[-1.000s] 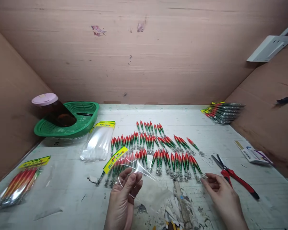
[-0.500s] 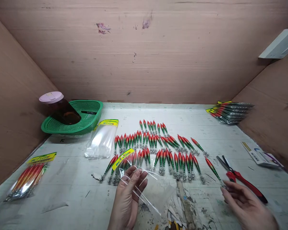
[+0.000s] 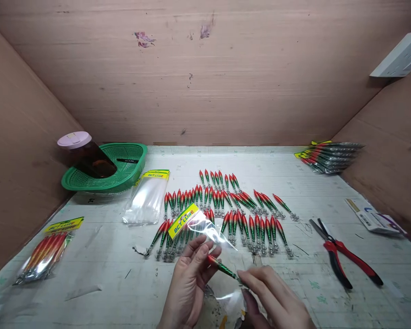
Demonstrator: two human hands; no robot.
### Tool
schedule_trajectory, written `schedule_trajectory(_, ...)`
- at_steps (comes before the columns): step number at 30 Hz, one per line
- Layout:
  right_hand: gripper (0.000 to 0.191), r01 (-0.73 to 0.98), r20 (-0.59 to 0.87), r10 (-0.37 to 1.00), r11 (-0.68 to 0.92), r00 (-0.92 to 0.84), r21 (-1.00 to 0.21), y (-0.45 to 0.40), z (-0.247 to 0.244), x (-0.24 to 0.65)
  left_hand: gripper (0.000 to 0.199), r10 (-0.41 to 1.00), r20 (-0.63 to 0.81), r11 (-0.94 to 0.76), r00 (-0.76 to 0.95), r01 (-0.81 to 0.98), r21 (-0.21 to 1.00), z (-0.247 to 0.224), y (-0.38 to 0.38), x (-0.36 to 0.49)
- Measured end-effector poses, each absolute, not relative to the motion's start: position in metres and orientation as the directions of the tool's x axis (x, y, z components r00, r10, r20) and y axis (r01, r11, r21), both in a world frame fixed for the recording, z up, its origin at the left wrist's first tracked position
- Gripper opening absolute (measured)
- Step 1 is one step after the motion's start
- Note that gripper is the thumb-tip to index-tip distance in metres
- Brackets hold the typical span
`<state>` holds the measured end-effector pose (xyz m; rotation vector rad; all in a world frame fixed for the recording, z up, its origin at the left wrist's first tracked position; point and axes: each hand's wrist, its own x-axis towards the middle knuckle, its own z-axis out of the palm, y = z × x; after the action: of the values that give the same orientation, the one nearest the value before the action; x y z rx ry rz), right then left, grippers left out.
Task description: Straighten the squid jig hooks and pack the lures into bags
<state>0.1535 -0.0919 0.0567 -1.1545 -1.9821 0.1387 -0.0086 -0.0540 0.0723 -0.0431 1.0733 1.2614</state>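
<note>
My left hand [image 3: 191,278] pinches a clear plastic bag [image 3: 214,230] with a yellow "BCT LURE" header [image 3: 183,221]. In the fingers of my right hand [image 3: 274,292] is the hooked end of a red-and-green squid jig [image 3: 222,266]. The jig's red tip points at the bag, close to my left fingers; whether it is inside the bag's mouth I cannot tell. Just beyond my hands, rows of matching squid jigs [image 3: 256,233] lie on the table. Red-handled pliers [image 3: 340,256], partly open, rest to the right of my right hand.
A stack of clear bags [image 3: 146,201] lies left of the jigs, near a green basket [image 3: 133,178] holding a lidded bottle [image 3: 96,157]. Filled packs [image 3: 332,157] sit at back right, another pack [image 3: 46,256] at left. A small box [image 3: 373,217] lies at right.
My right hand has carried the squid jig from beside the pliers leftward to the bag in my left hand. The pliers are uncovered now. My left hand has stayed nearly in place.
</note>
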Motion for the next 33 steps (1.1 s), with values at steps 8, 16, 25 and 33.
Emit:
schedule_trajectory(8, 0.028, 0.654, 0.679, 0.675, 0.657, -0.288, -0.376, -0.083, 0.05, 0.134, 0.05, 0.777, -0.63, 0.389, 0.008, -0.792, 0.47, 0.063, -0.062, -0.003)
schedule_trajectory(16, 0.034, 0.615, 0.696, 0.68, 0.656, -0.23, -0.438, -0.081, 0.054, 0.137, 0.053, 0.811, -0.584, 0.389, 0.041, -0.784, 0.485, 0.08, -0.062, -0.006)
schedule_trajectory(25, 0.026, 0.603, 0.713, 0.632, 0.707, -0.305, -0.369, -0.079, 0.055, 0.134, 0.049, 0.845, -0.527, 0.345, 0.09, -0.844, 0.41, 0.061, -0.069, 0.005)
schedule_trajectory(33, 0.015, 0.586, 0.648, 0.747, 0.594, -0.148, -0.551, -0.081, 0.064, 0.136, 0.025, 0.849, -0.493, 0.339, 0.19, -0.912, 0.232, 0.058, -0.074, 0.012)
